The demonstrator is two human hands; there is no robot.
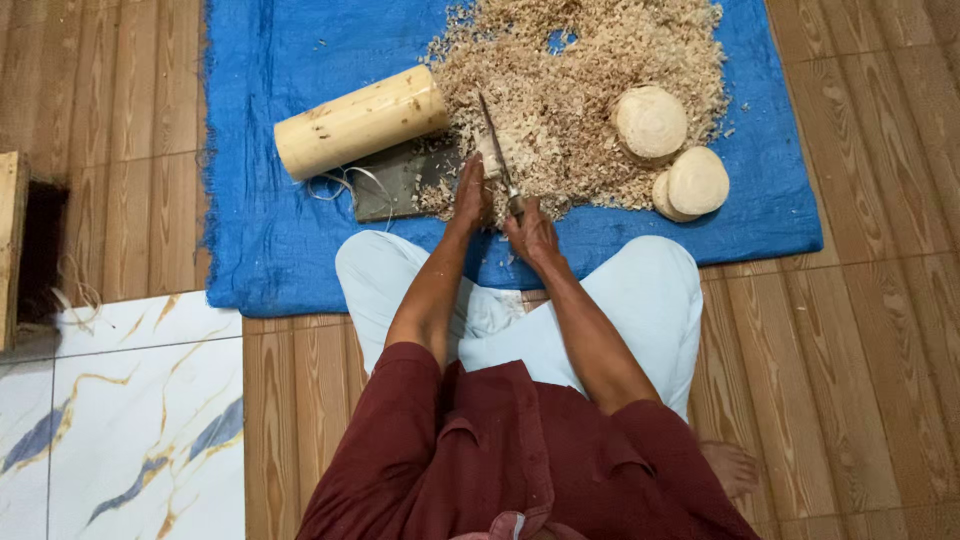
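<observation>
Carving a small wood piece with a knife over a heap of shavings, seated on the floor.

Head view: at centre frame the left hand [470, 197] curls its fingers around a small wood piece [490, 158], bracing it low so chips likely drop onto the shavings [580, 90]. The right hand [530, 232] has its fingers closed round the knife [497, 150], blade pointing up-frame, away from the body. A log [360, 122] lies upper left; three discs [672, 152] sit right. A blue cloth [260, 240] covers the plank floor [850, 350]; marble tile [130, 420] lower left.
</observation>
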